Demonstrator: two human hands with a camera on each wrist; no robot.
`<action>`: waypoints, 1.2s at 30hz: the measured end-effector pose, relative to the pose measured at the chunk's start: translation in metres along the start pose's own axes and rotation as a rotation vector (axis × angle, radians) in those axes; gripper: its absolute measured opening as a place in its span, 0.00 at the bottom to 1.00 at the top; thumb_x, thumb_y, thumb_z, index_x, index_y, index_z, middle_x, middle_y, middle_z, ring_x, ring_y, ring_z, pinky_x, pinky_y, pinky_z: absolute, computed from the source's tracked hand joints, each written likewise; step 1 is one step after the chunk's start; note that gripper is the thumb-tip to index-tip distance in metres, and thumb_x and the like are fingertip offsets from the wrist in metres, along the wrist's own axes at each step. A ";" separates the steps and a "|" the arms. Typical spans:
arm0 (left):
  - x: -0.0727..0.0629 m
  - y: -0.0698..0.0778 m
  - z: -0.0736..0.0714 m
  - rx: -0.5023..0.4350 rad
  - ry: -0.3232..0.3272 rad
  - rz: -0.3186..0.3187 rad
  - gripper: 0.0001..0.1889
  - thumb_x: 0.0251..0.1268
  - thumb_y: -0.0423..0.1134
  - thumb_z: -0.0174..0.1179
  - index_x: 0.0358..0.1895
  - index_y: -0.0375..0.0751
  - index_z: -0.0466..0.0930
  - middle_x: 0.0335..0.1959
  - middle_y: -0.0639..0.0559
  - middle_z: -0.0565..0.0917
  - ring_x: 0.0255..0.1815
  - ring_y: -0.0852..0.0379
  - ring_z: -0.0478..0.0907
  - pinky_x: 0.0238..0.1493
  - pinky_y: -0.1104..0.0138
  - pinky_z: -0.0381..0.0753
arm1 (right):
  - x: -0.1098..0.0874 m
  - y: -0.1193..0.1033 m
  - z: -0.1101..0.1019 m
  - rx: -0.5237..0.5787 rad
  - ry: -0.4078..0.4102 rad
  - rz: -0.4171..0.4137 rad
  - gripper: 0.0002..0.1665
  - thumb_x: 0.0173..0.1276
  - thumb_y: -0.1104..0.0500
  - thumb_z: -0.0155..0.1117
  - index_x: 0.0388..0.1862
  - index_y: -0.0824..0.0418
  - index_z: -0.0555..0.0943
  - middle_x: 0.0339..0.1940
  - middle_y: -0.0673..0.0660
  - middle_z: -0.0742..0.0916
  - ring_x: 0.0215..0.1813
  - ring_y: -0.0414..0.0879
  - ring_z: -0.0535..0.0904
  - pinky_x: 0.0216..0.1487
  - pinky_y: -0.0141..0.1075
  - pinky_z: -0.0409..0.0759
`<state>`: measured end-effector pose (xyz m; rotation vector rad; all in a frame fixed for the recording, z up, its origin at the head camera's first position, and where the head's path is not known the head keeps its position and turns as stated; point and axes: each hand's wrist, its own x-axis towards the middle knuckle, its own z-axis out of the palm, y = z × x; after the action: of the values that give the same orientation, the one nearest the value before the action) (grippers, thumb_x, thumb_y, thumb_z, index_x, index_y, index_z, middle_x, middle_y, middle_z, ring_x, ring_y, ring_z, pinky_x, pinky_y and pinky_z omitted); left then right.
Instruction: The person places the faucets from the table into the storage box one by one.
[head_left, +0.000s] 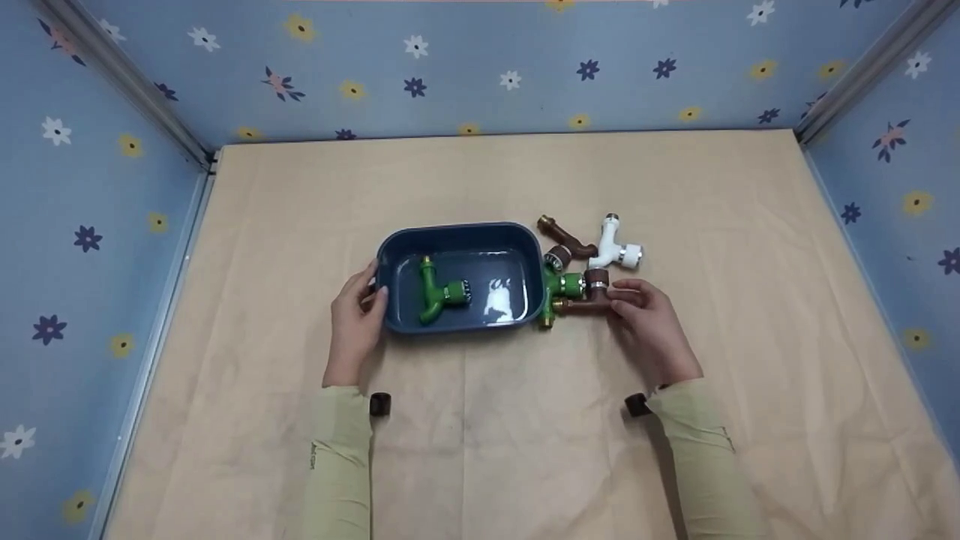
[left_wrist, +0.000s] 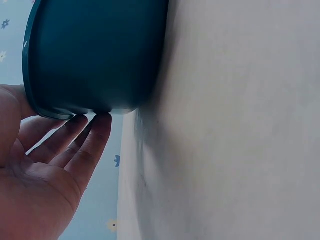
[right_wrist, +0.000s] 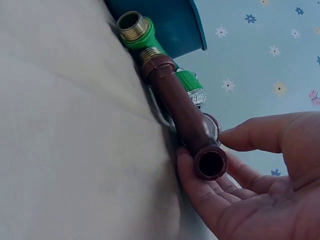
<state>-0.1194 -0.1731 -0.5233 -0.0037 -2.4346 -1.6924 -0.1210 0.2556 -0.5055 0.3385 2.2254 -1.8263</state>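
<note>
A dark blue plastic basin (head_left: pixel 463 327) lies in the middle of the cloth, with one green tap (head_left: pixel 433 294) inside it. My left hand (head_left: pixel 355 321) grips the basin's left end, thumb at the rim and fingertips against the outer wall (left_wrist: pixel 95 60). Outside the right end, my right hand (head_left: pixel 651 324) holds a brown tap (head_left: pixel 589 308) by its spout end. In the right wrist view the thumb is on one side of this brown tap (right_wrist: pixel 182 110), the fingers below it. Its brass thread overlaps another green tap (head_left: pixel 551 286) beside the basin.
Behind the held tap lie a second brown tap (head_left: pixel 576 245) and a white tap (head_left: pixel 611 244), close together. A beige cloth (head_left: pixel 480 435) covers the table. Blue flowered panels (head_left: pixel 480 67) stand at the back and both sides.
</note>
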 end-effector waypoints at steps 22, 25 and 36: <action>0.000 -0.001 0.000 0.000 0.007 -0.029 0.24 0.71 0.31 0.53 0.69 0.40 0.67 0.61 0.44 0.73 0.57 0.49 0.75 0.57 0.62 0.75 | 0.012 -0.004 0.000 0.036 -0.074 0.089 0.26 0.71 0.68 0.53 0.66 0.73 0.66 0.59 0.67 0.76 0.51 0.46 0.78 0.55 0.36 0.77; 0.000 -0.001 0.000 -0.002 0.009 -0.029 0.24 0.71 0.31 0.53 0.69 0.40 0.67 0.62 0.44 0.73 0.57 0.49 0.75 0.57 0.62 0.75 | 0.010 -0.005 0.005 0.071 -0.075 0.088 0.26 0.71 0.69 0.52 0.66 0.72 0.65 0.60 0.68 0.75 0.57 0.51 0.76 0.59 0.40 0.75; 0.000 -0.001 0.002 -0.001 0.007 -0.038 0.24 0.71 0.31 0.52 0.69 0.40 0.66 0.62 0.44 0.73 0.58 0.49 0.74 0.57 0.62 0.74 | 0.009 0.002 0.005 0.221 -0.100 0.047 0.27 0.71 0.73 0.47 0.68 0.75 0.60 0.64 0.73 0.71 0.58 0.51 0.76 0.60 0.41 0.74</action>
<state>-0.1197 -0.1717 -0.5247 0.0483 -2.4443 -1.7065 -0.1289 0.2517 -0.5116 0.3285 1.9388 -2.0212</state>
